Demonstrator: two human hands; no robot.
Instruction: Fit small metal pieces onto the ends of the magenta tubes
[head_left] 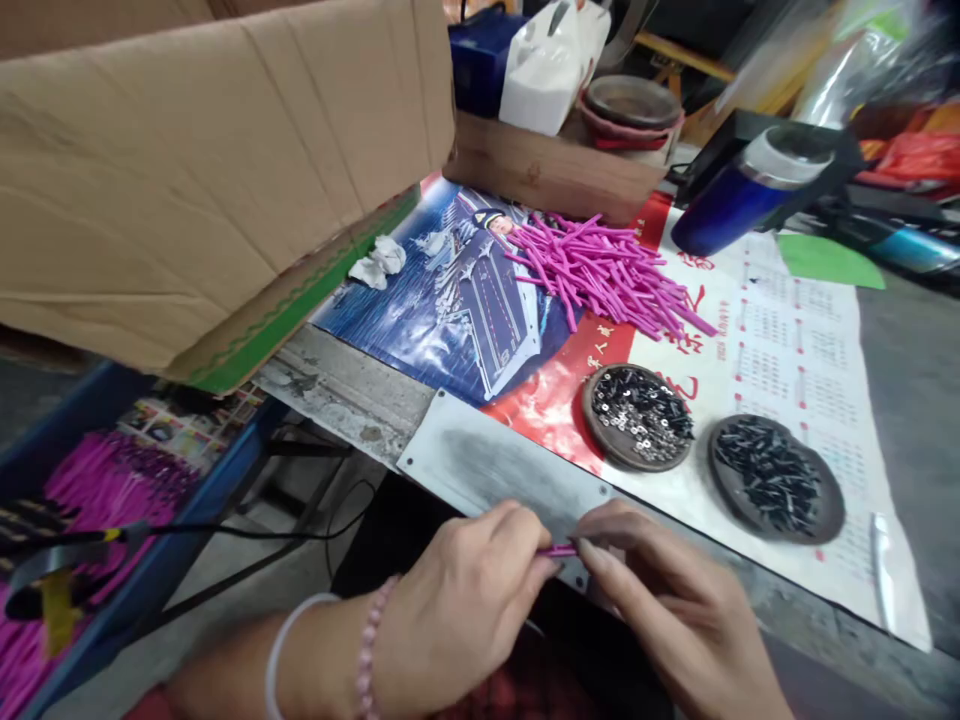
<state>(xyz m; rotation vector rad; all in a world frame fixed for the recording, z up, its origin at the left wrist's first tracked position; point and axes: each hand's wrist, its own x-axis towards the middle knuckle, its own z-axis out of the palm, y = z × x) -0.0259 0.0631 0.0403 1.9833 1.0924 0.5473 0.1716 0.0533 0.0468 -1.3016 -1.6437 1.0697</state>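
A thin magenta stick [559, 550] spans the small gap between my two hands, just over the table's front edge. My left hand [472, 580] pinches one end, its fingers curled round most of the stick. At the other end, the fingertips of my right hand [667, 600] are closed on it; whether a small part is also held there is hidden. Beyond my hands lies a scuffed white plate [487, 462] fixed at the table edge. A shallow bowl [596, 440] holds small black pieces and silver rings, and a second bowl [831, 500] holds slim dark pieces.
A heap of magenta sticks [600, 265] lies on a printed calendar sheet [832, 350]. A large cardboard box [225, 180] stands at the left, above a blue bin [247, 440] of magenta sticks. A blue tumbler [731, 205] leans at the back right. A knife-like white object [883, 575] lies far right.
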